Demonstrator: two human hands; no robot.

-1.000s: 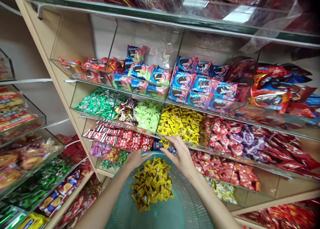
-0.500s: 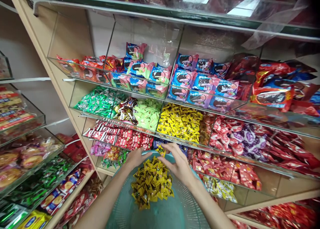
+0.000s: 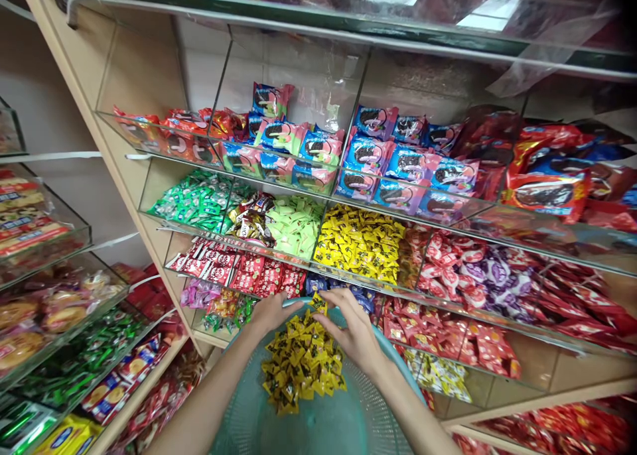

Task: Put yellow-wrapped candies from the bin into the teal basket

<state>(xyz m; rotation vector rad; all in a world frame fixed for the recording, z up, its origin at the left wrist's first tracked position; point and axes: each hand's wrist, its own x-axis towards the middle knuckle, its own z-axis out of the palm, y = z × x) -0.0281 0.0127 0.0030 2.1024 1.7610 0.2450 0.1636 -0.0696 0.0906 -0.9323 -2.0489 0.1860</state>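
Sweet shop: tiered clear bins [image 3: 298,176] stocked with wrapped candies [image 3: 361,243] and biscuit packs [image 3: 398,170] are shown on wooden shelving [image 3: 99,143].

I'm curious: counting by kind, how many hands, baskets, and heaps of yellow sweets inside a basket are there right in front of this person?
Hands: 2 (left hand, right hand)
Basket: 1
Heap of yellow sweets: 1
Total: 4

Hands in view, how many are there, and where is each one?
2. The left hand holds the far rim of the basket. The right hand touches the top of the yellow candies heaped in it. No other person's hands show.
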